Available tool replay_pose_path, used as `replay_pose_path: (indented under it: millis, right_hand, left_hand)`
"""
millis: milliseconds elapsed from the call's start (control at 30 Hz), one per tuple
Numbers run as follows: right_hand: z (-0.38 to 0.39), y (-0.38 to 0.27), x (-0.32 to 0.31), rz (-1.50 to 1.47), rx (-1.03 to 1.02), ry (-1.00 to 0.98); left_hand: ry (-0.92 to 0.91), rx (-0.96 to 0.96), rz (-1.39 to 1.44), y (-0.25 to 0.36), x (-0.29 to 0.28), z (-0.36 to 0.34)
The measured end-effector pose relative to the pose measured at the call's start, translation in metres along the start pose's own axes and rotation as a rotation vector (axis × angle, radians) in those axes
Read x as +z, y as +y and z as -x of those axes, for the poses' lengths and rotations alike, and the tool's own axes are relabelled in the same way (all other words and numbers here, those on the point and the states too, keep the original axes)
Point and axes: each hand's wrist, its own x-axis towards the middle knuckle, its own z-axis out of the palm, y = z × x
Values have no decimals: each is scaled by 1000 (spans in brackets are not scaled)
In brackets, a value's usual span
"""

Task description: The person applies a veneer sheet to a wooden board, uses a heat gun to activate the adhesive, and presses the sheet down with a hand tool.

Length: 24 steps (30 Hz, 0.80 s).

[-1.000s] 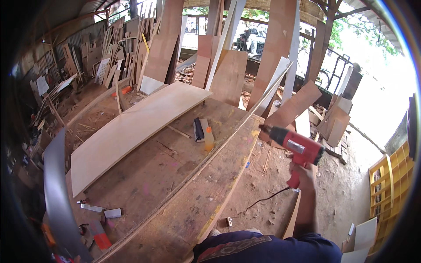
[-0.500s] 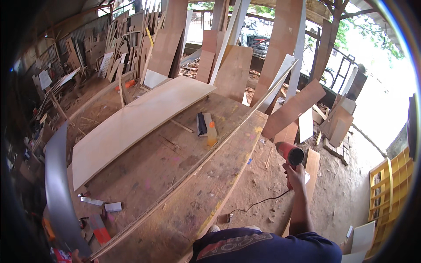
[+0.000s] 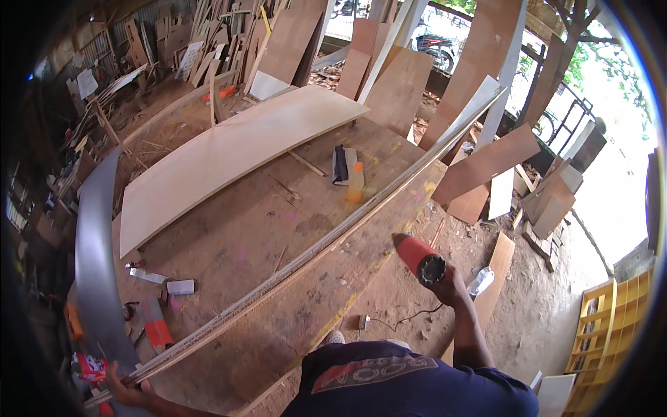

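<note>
My right hand (image 3: pixel 451 288) is closed around the handle of a red heat gun (image 3: pixel 417 257), whose dark nozzle points left, over the near edge of the worktable (image 3: pixel 240 233). A cord hangs down from the tool. At the lower left my left hand (image 3: pixel 128 390) is wrapped around the near end of a long, thin wooden board (image 3: pixel 313 256) standing on edge. That board runs diagonally across the table and past its far edge. Beside the left hand lie a red-and-white packet (image 3: pixel 89 367) and a long, grey curved strip (image 3: pixel 99 250).
A pale wood panel (image 3: pixel 229 160) lies along the table's far side. An orange bottle (image 3: pixel 355 183) stands near a dark-topped block (image 3: pixel 340 165). A power socket (image 3: pixel 363 322) and a transparent bottle (image 3: pixel 481 281) are on my right. Tall boards (image 3: pixel 399 87) lean behind; a yellow frame (image 3: pixel 608 326) is at far right.
The heat gun has moved left and down, toward the long board. My left hand has come further into view at the board's near end. The whole view has shifted slightly.
</note>
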Motion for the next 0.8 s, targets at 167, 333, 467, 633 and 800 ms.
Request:
replay_pose_path:
  millis: [167,333,467,633,800]
  right_hand:
    - [-5,-23,24,-560,-46,-427]
    - [-15,-63,99,-477,33,-853]
    - [-18,-55,196,-565,-44,-1177]
    - [8,-76,330,-686,38,-1463]
    - [23,-71,411,-525,251,-1579]
  left_hand:
    - [-20,-13,-6,12,-5,-7]
    - [-3,97,-91,-18,-12,-4]
    - [-68,-89,-38,38,7,-36]
    - [-28,-116,-9,65,-13,-47]
    - [-48,-93,-26,65,-29,-36]
